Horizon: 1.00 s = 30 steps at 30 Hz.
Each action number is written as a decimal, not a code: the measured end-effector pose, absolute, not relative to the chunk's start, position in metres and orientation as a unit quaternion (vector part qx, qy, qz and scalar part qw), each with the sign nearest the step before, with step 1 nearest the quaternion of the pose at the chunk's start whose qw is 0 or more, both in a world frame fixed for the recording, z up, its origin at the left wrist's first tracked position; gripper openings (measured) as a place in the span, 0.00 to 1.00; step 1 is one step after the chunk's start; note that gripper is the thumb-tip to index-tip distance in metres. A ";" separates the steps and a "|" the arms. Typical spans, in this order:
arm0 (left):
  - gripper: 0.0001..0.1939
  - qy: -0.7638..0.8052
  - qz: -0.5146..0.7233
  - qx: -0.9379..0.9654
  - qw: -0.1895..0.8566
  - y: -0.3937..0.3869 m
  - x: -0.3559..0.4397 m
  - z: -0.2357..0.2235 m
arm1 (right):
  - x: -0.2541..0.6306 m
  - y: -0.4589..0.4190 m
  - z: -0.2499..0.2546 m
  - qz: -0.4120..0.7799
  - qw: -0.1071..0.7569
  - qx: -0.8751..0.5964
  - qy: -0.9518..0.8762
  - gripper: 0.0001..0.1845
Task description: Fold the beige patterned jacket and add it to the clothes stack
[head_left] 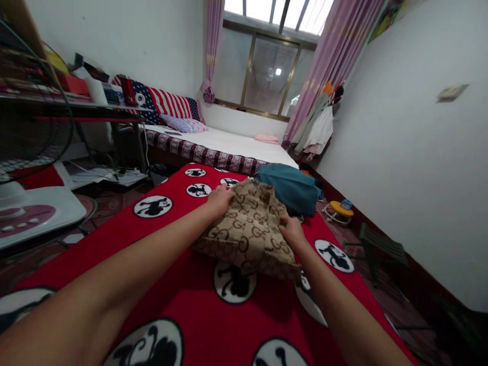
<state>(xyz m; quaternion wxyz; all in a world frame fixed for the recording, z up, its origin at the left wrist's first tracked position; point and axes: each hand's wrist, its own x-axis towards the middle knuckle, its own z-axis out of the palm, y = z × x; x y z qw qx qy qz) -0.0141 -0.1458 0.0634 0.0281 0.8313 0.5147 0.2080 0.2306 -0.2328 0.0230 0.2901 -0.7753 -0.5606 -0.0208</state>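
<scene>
A tan cloth with a brown letter pattern (251, 229) lies bunched on a red blanket with round black-and-white cartoon patches (168, 290). My left hand (220, 199) grips the cloth's far left edge, fingers closed on the fabric. My right hand (292, 230) pinches the cloth's right side. A teal folded garment (292, 187) lies just beyond the tan cloth, touching its far edge.
A bed with a white sheet (236, 142) and striped pillows (168, 104) stands behind. A cluttered desk (72, 101) and a fan (34, 203) are at left. Hanging clothes (318, 129), a yellow toy (341, 209) and a green stool (381, 246) are at right, beside the white wall.
</scene>
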 end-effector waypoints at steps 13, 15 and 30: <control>0.30 0.466 0.138 0.871 0.070 -0.139 0.047 -0.014 | 0.189 -0.187 -0.021 -0.002 0.141 -0.734 -0.665 0.31; 0.30 0.468 0.146 0.869 0.068 -0.133 0.047 -0.021 | 0.195 -0.181 -0.034 -0.004 0.136 -0.737 -0.662 0.31; 0.34 0.525 0.196 0.826 0.064 -0.135 0.047 -0.025 | 0.199 -0.184 -0.033 0.020 0.167 -0.726 -0.666 0.32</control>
